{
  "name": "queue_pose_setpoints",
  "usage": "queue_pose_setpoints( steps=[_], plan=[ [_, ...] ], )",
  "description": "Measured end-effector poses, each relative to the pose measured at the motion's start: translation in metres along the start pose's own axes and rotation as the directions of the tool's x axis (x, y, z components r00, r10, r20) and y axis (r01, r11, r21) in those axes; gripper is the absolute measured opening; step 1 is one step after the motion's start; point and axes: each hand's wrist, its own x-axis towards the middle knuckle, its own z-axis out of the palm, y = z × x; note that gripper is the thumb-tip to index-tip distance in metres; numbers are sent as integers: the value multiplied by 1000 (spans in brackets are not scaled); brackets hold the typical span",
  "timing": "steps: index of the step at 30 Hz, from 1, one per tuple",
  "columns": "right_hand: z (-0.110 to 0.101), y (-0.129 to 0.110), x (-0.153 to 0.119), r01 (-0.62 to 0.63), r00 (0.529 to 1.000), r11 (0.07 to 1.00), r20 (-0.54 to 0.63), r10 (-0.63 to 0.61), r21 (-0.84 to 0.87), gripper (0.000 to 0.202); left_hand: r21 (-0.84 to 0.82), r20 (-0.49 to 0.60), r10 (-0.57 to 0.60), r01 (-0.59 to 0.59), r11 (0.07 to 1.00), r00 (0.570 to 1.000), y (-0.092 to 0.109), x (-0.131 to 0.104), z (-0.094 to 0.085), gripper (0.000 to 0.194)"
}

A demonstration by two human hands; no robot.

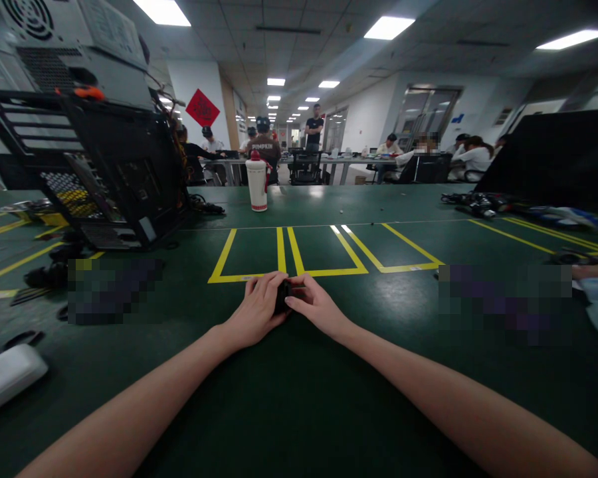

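A small black object (282, 297) is held between my two hands, low over the green table (299, 411); its kind is hard to make out because my fingers cover most of it. My left hand (260, 309) wraps round its left side, the back of the hand facing up. From the right, my right hand (319, 307) pinches it, with the thumb on the near side and the fingers behind. Just beyond the hands, yellow tape (329, 272) marks several box outlines on the table.
An opened computer case (129, 179) with a power supply (84, 40) on top stands at left. A white bottle with a red lid (257, 182) stands ahead. A white object (10, 378) lies near left. Cables (473, 202) lie at right. People sit at far tables.
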Motion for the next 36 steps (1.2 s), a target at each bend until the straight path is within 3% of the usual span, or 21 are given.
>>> queue_pose_setpoints(
  steps=[7,16,30,36],
  plan=[
    [2,8,4,67,997,998,-42,-66,14,20,0,-15,5,-5,1000,1000,-1,-1,3,60],
    [1,2,1,20,999,1000,-30,-21,-20,33,-20,-7,0,0,1000,1000,-2,-1,3,61],
    [1,4,2,52,998,999,-33,-52,-12,20,-10,-12,8,-8,1000,1000,-2,0,3,60],
    [0,7,4,28,998,999,-52,-29,-27,29,-1,-14,5,-5,1000,1000,-3,0,4,60]
  ],
)
